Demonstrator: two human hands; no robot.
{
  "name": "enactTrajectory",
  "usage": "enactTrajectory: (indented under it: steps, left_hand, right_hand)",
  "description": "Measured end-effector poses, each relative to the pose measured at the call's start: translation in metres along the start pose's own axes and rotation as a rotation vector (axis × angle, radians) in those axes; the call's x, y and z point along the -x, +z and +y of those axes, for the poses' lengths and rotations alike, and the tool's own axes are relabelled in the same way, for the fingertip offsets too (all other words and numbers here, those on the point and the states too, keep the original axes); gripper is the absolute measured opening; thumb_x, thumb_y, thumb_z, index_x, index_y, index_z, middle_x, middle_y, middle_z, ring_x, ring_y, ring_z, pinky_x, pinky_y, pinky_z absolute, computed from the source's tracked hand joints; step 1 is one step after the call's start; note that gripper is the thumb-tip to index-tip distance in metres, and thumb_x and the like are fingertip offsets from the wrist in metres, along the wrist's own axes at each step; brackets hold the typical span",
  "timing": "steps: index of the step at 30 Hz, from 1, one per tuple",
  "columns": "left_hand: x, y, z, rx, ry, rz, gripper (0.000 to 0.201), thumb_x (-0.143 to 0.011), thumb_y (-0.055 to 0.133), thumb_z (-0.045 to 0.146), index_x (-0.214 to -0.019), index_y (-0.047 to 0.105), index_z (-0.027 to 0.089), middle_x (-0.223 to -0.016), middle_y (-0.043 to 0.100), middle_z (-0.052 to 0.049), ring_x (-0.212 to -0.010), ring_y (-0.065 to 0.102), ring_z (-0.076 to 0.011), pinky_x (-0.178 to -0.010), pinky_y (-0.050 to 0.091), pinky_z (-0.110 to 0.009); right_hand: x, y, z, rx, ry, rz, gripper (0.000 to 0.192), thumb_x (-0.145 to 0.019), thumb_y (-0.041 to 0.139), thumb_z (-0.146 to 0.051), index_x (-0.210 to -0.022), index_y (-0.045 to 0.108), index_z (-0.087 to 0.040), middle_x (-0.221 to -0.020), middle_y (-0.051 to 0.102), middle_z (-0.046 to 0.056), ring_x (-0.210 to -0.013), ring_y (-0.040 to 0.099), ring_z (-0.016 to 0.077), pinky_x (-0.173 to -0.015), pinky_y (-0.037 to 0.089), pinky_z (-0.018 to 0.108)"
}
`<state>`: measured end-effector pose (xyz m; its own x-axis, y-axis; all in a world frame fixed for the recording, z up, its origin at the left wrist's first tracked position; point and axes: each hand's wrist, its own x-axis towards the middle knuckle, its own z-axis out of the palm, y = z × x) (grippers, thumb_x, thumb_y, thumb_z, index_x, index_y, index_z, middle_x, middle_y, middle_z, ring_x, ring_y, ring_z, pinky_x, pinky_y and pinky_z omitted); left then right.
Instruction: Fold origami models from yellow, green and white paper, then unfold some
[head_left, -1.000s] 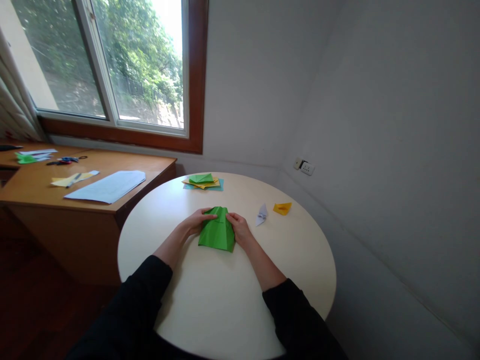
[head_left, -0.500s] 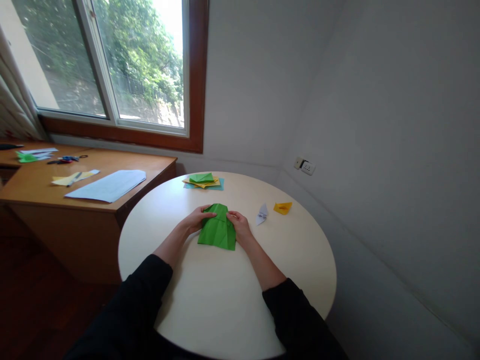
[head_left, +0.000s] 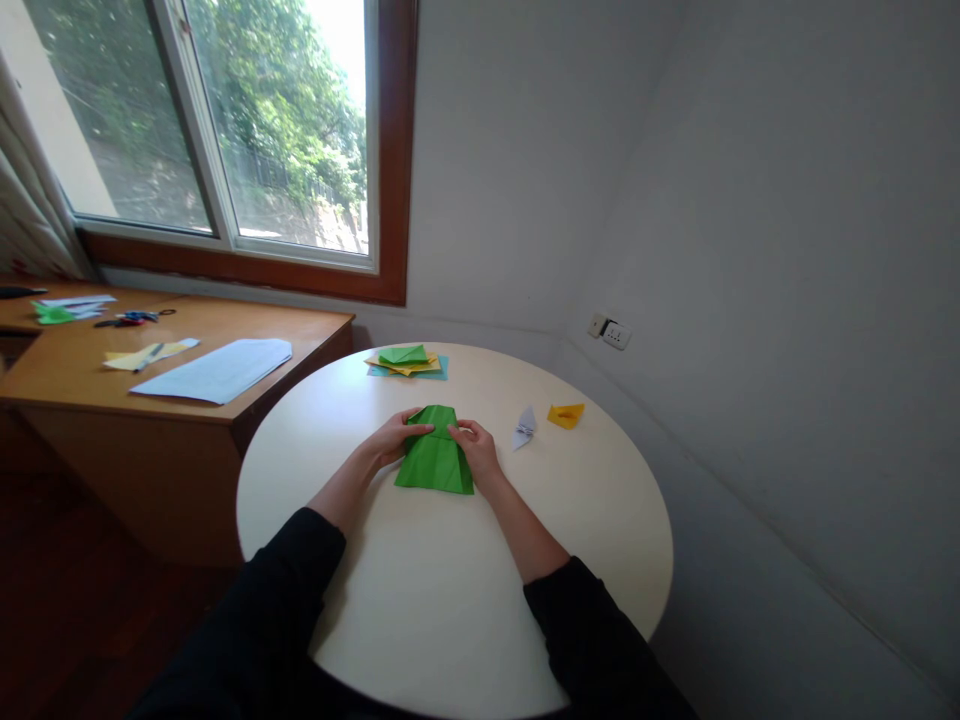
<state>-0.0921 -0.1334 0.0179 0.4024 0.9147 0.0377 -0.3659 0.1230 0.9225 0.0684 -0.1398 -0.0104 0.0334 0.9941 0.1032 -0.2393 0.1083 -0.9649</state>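
A sheet of green paper (head_left: pixel 436 465), creased and partly folded, is between my hands over the white round table (head_left: pixel 427 590). Its upper end is narrower than its flared lower edge. My left hand (head_left: pixel 391 438) grips the upper left side, thumb lying across the front. On the upper right side, my right hand (head_left: pixel 477 448) pinches the paper, with its thumb near a crease. The fingers behind the sheet are hidden. To the right of my right hand lie a white folded paper piece (head_left: pixel 525 428) and a yellow folded paper piece (head_left: pixel 565 415).
A stack of coloured papers (head_left: pixel 406 361) rests at the table's far edge. Left of the table stands a wooden desk (head_left: pixel 202 420) bearing a large pale sheet (head_left: pixel 217 372), a pen (head_left: pixel 148 358) on yellow paper, and scissors (head_left: pixel 135 318). A wall socket (head_left: pixel 616 335) is behind.
My right thumb has moved slightly left and inward on the green paper. The sheet's right side has shifted, and its lower edge now looks straighter and a little higher.
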Motion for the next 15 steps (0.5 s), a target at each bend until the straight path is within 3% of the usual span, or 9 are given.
enactTrajectory:
  steps: [9,15]
  left_hand:
    - [-0.0007,-0.001,-0.0004,0.009,0.012,0.005,0.039,-0.058,0.076,0.013,-0.094,0.061,0.01,-0.084,0.067,-0.011,-0.071,0.064,-0.0193,-0.07,0.05,-0.032]
    - [-0.0035,-0.0036,-0.003,0.035,0.019,0.032,0.042,-0.057,0.076,0.014,-0.096,0.062,0.01,-0.085,0.068,-0.012,-0.072,0.064,-0.0201,-0.071,0.05,-0.032]
  right_hand:
    - [-0.0024,-0.0015,0.0019,-0.006,-0.005,-0.119,0.038,-0.053,0.075,-0.034,-0.084,0.058,-0.019,-0.072,0.068,0.0,-0.064,0.062,0.016,-0.064,0.048,0.03]
    - [-0.0021,-0.0017,0.0019,0.071,-0.082,-0.13,0.04,-0.051,0.076,-0.028,-0.086,0.06,-0.019,-0.079,0.068,0.001,-0.072,0.061,0.0158,-0.069,0.048,0.03]
